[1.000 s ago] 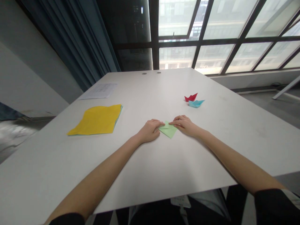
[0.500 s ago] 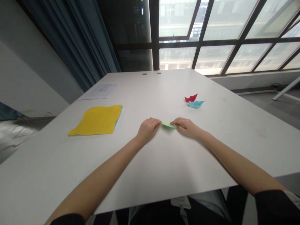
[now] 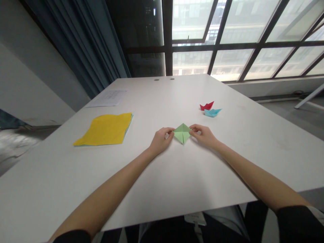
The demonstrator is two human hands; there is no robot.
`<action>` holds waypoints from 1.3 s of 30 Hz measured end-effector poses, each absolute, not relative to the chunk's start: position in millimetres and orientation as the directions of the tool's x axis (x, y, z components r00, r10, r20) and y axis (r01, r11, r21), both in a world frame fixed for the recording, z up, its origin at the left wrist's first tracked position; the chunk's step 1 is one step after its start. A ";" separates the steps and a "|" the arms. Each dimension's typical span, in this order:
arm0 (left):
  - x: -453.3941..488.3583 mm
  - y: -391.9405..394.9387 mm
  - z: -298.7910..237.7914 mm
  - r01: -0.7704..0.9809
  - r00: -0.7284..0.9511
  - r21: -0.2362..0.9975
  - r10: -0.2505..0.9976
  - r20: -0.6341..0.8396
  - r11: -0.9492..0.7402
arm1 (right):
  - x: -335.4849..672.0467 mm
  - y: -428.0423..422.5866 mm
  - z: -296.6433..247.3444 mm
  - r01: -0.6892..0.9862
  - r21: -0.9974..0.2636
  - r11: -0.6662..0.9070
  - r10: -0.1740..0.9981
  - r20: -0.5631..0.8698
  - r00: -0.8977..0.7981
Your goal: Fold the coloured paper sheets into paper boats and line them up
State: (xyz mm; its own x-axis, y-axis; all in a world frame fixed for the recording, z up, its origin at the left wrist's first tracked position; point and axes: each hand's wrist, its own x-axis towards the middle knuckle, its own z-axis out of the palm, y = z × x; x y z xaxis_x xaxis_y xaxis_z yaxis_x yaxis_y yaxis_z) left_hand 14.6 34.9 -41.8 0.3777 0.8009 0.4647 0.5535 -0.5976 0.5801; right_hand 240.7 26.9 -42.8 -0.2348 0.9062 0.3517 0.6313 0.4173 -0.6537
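A small folded green paper (image 3: 182,133), diamond-shaped, is held just above the white table (image 3: 162,175) between both hands. My left hand (image 3: 160,140) pinches its left corner with thumb and fingertips. My right hand (image 3: 203,134) pinches its right corner the same way. Both forearms reach in from the near table edge.
A red paper boat (image 3: 206,106) and a light blue paper boat (image 3: 212,112) sit beyond my right hand. A stack of coloured sheets with yellow on top (image 3: 105,129) lies to the left. A printed white sheet (image 3: 108,98) lies further back. Windows and a dark curtain stand behind.
The green paper lay pressed flat under my fingers, then was lifted edge-on, and now it is turned to face me as a diamond pinched at both side corners.
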 end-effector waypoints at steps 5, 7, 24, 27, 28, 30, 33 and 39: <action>13.6 37.7 -43.3 0.613 0.490 0.470 0.772 0.405 -0.635 | 239.4 29.0 -47.3 0.711 -0.536 0.456 0.886 0.350 -0.304; 13.5 37.9 -43.8 0.617 0.530 0.422 0.747 0.401 -0.664 | 237.8 29.4 -48.2 0.719 -0.481 0.502 0.858 0.384 -0.342; 14.4 24.2 -33.7 0.547 0.707 0.234 0.594 0.384 -0.804 | 250.7 27.2 -36.2 0.582 -0.455 0.674 0.733 0.311 -0.605; 14.1 26.0 -36.0 0.508 0.719 0.255 0.568 0.401 -0.823 | 248.9 27.8 -37.0 0.574 -0.422 0.701 0.709 0.326 -0.625; 13.9 26.9 -37.1 0.491 0.726 0.261 0.556 0.406 -0.831 | 248.4 27.8 -36.9 0.569 -0.414 0.711 0.699 0.330 -0.634; 13.4 28.2 -38.6 0.461 0.741 0.268 0.533 0.408 -0.846 | 247.3 27.7 -36.2 0.557 -0.400 0.728 0.682 0.335 -0.650; 13.5 28.0 -38.3 0.468 0.744 0.252 0.531 0.404 -0.847 | 245.6 26.7 -34.5 0.537 -0.389 0.748 0.659 0.343 -0.670; 21.0 20.8 -32.5 0.546 0.717 0.219 0.587 0.377 -0.808 | 237.3 23.3 -33.6 0.581 -0.393 0.713 0.701 0.356 -0.619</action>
State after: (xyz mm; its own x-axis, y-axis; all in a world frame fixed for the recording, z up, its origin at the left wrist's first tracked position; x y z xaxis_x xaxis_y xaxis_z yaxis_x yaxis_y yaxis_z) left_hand 21.0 20.8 -32.5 0.7168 0.5867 0.3768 0.5463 -0.8083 0.2195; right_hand 237.3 23.3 -33.6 -0.6185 0.7005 0.3559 0.5809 0.7127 -0.3932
